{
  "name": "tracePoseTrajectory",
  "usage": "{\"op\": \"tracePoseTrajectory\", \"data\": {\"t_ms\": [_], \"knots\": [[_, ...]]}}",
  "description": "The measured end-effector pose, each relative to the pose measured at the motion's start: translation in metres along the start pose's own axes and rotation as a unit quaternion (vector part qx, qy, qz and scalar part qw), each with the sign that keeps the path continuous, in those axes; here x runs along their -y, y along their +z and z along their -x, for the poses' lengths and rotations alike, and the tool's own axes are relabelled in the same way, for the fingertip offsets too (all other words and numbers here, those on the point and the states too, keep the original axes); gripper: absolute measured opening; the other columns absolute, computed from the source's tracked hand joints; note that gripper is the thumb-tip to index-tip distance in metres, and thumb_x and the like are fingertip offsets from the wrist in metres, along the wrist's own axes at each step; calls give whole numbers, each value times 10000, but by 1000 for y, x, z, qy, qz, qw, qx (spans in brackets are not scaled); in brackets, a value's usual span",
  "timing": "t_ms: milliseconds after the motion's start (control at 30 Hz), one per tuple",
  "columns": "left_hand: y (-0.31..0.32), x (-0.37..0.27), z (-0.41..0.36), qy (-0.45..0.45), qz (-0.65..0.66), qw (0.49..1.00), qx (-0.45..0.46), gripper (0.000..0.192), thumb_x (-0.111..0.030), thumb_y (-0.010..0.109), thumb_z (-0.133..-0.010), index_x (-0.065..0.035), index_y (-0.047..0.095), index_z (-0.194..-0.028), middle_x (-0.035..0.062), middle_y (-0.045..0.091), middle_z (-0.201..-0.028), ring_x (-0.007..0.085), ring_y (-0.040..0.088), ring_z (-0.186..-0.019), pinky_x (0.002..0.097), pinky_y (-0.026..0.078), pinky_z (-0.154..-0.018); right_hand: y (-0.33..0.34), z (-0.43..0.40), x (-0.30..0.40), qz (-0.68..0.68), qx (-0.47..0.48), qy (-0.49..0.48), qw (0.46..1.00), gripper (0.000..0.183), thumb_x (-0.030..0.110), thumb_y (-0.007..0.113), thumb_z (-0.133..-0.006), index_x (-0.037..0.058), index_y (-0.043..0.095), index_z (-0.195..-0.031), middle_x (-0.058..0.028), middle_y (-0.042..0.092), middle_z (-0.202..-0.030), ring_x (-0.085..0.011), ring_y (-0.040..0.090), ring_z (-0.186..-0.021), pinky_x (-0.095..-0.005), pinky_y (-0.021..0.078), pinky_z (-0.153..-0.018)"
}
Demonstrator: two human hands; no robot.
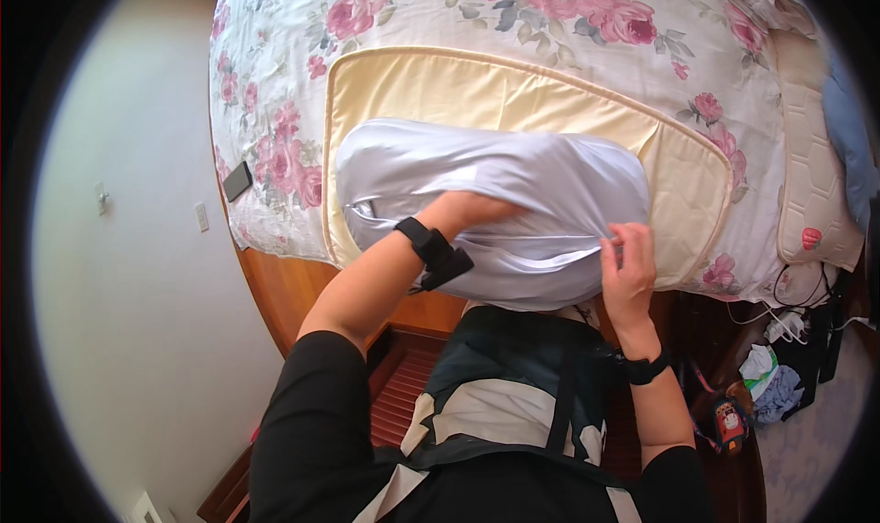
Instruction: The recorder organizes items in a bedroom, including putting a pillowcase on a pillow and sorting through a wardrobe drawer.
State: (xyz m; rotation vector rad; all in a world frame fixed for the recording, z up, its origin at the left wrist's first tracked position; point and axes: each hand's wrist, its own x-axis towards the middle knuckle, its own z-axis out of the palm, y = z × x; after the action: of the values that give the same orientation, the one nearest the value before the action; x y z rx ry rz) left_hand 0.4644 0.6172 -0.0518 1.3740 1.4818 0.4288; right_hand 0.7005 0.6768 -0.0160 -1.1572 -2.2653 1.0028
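A silver-grey satin cover point(550, 172), plump and rounded like a pillow or cushion, lies on a pale yellow mat with piped edges point(426, 83). My left hand point(481, 208) reaches into the long opening on the cover's near side. Its fingertips are hidden by the fabric, so I cannot tell whether they grip anything inside. At the right end of the opening, my right hand point(629, 255) pinches the cover's edge between thumb and fingers, and taut folds run towards it. A small fold with what may be a zip end shows at the left of the opening.
Beneath the mat is a bed with a floral sheet point(275, 14). A dark phone point(238, 182) rests near its left edge, beside the white wall point(137, 282). A quilted beige pillow point(811, 179) is at right; cables point(790, 320) and a small figured bottle point(730, 423) lie below it.
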Motion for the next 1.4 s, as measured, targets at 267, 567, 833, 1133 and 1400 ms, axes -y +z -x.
{"op": "tracePoseTrajectory", "data": {"t_ms": [267,567,833,1133,1400], "knots": [[-25,36,53,51,-302,942,-137,382,-250,522,-813,-24,509,-1121,151,529,-1111,319,474,-1041,372,343,-925,0,26,-29,35,27,84,996,420,35,642,-693,12,497,-1086,-124,466,-919,-277,493,-835,-344,421,-718],[-21,18,130,-208,-268,927,-158,390,-163,575,-777,7,486,-1116,176,487,-1143,342,460,-1030,392,354,-877,10,17,-9,43,82,18,996,240,41,597,-719,38,554,-955,-120,504,-851,-300,503,-808,-358,418,-676],[6,61,199,-195,-86,823,-526,286,10,537,-757,-19,514,-1040,122,528,-991,262,530,-867,327,443,-756,40,-21,81,-115,208,3,971,86,20,572,-736,28,571,-822,-115,506,-735,-275,524,-643,-322,424,-579],[1,83,175,-179,98,834,-512,386,20,590,-716,-85,538,-1084,49,463,-919,102,466,-702,194,417,-570,208,-50,153,-28,282,-186,941,140,69,577,-723,28,558,-855,-128,541,-815,-297,570,-752,-363,476,-619],[2,102,172,-115,87,859,-491,409,27,566,-719,-46,514,-1118,120,408,-1099,248,440,-1009,318,381,-865,243,-54,172,151,295,-207,920,61,57,532,-725,22,572,-757,-135,569,-745,-281,619,-680,-339,515,-582]]}}
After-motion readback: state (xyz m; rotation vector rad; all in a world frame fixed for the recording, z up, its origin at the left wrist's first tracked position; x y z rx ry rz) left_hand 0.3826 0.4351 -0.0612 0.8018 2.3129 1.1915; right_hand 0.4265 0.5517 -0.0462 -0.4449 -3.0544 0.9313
